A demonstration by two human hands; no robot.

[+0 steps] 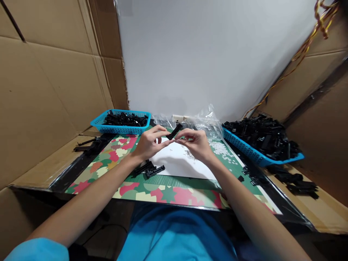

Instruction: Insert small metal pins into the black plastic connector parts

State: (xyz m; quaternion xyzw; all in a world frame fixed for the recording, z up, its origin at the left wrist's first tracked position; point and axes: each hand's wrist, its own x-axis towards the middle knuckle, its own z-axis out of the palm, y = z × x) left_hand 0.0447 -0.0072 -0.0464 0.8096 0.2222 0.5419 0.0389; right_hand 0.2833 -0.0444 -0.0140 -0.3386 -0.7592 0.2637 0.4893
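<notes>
My left hand (pixel 150 142) is closed on a black plastic part (pixel 174 131), tilted up to the right above the white sheet (pixel 174 165). Close beside it, my right hand (pixel 197 143) pinches with thumb and forefinger at the lower end of that part. Something tiny and pale shows at those fingertips, too small to name. Below the hands, small metal bits (pixel 189 154) lie scattered on the sheet. More black plastic parts (pixel 154 171) rest on the mat near my left wrist.
A blue basket (pixel 119 129) of black parts stands at the back left, and a heaped blue basket (pixel 252 154) at the right. White discs (pixel 221 149) and a clear plastic bag (pixel 210 125) lie behind my right hand. Cardboard walls (pixel 49 83) flank the table.
</notes>
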